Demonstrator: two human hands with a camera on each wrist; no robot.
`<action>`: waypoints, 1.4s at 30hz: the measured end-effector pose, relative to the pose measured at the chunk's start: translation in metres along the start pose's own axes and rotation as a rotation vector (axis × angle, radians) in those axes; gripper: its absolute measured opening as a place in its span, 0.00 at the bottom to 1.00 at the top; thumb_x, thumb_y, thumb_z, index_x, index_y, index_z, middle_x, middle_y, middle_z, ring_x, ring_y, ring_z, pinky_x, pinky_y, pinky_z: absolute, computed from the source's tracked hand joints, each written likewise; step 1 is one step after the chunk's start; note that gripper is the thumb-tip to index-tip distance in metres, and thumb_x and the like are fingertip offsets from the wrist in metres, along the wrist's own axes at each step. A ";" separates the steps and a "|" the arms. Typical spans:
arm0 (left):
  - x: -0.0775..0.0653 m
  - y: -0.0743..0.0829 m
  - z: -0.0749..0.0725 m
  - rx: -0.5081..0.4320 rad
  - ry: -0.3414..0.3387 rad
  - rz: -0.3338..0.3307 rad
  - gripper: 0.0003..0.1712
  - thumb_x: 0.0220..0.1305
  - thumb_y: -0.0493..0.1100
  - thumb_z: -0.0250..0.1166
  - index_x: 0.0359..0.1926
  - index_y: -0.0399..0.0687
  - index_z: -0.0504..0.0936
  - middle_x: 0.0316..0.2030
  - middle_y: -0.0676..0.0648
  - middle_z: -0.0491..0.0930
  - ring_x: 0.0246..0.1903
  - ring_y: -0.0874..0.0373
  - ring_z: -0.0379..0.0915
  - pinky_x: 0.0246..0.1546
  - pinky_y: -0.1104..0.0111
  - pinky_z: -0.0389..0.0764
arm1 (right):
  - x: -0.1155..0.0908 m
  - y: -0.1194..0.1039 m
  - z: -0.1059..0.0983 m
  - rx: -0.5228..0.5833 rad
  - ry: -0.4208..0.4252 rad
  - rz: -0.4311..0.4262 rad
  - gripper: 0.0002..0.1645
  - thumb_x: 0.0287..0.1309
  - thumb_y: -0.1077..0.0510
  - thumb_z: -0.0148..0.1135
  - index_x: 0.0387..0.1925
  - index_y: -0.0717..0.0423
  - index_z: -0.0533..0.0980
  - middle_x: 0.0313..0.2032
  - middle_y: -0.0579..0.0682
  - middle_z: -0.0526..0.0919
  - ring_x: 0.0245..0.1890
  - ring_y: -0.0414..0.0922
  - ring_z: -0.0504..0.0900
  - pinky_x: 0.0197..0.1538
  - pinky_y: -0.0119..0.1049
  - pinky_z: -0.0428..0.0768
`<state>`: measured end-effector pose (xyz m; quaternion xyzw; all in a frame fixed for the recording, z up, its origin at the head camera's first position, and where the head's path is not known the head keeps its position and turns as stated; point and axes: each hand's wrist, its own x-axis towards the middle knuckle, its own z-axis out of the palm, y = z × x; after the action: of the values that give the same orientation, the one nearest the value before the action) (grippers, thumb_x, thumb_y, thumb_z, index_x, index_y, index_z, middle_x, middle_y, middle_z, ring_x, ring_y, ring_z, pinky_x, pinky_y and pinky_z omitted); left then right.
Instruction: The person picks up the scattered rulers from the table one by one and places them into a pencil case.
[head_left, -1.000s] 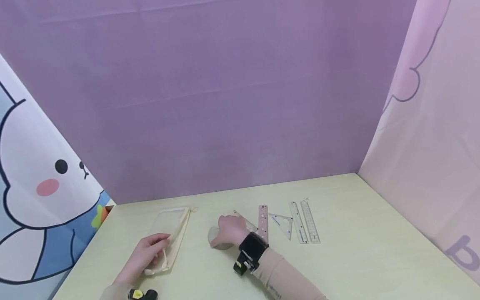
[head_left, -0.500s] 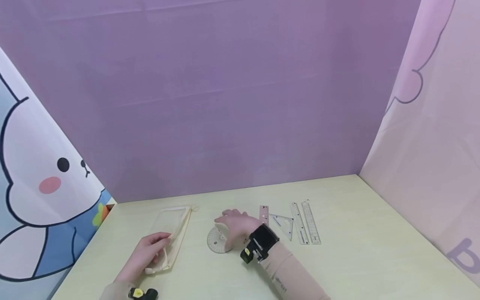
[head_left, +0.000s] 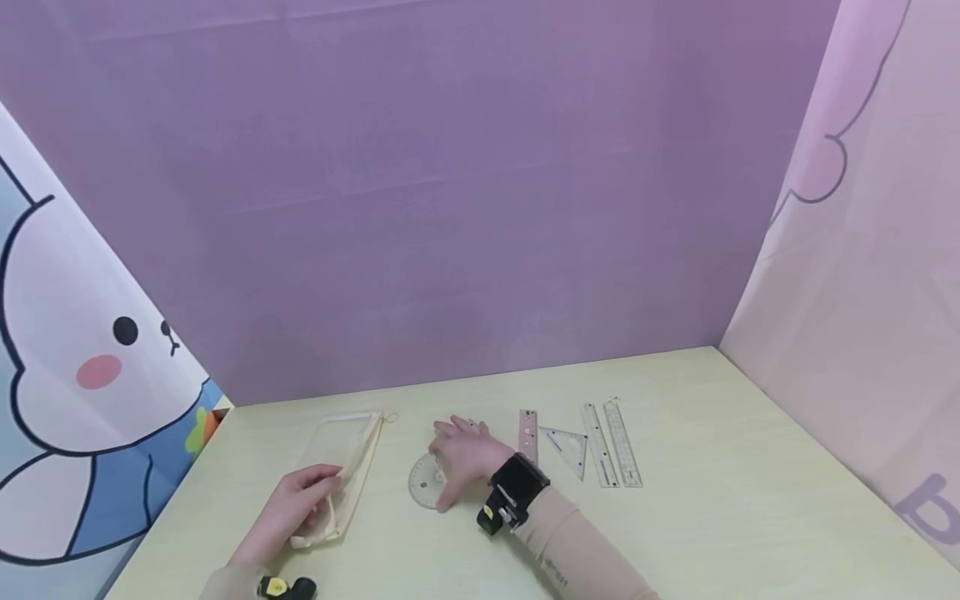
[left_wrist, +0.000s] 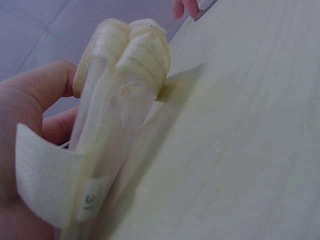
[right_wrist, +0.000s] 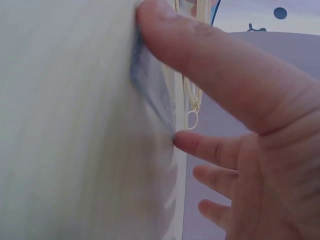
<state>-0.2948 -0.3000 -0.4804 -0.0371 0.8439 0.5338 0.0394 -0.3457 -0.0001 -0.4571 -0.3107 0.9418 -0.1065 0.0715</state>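
A cream mesh zip pouch (head_left: 352, 475) lies at the left of the table. My left hand (head_left: 300, 500) grips its near part, with the thumb on top; the left wrist view shows its pale trim (left_wrist: 145, 55) bent upward and a small tag (left_wrist: 91, 197). To its right, a clear round protractor (head_left: 425, 482) lies flat on the table. My right hand (head_left: 468, 460) holds it by its edges, thumb and index fingertip on opposite sides. In the right wrist view its thin edge (right_wrist: 150, 87) spans from thumb to index, and the other fingers are spread. The hand hides part of the protractor.
Right of my right hand lie a pink ruler (head_left: 528, 433), a clear set square (head_left: 567, 448) and two clear rulers, the nearer one (head_left: 600, 446) beside the outer one (head_left: 623, 443). A purple backdrop (head_left: 465, 208) stands behind the table, with printed panels at both sides.
My right hand has spread its fingers and shifted slightly, first right, then back left. The protractor now shows flat and has slid a little left. My left hand stays on the pouch.
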 end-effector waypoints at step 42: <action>0.000 0.001 0.001 -0.007 0.001 -0.006 0.24 0.65 0.48 0.64 0.55 0.37 0.79 0.20 0.49 0.72 0.14 0.61 0.61 0.14 0.71 0.66 | -0.009 0.002 -0.014 0.006 0.023 0.044 0.38 0.29 0.49 0.80 0.51 0.34 0.79 0.67 0.45 0.66 0.68 0.53 0.58 0.62 0.71 0.50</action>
<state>-0.2952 -0.2991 -0.4800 -0.0399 0.8420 0.5365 0.0403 -0.3424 0.0097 -0.4435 -0.2887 0.9488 -0.1111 0.0640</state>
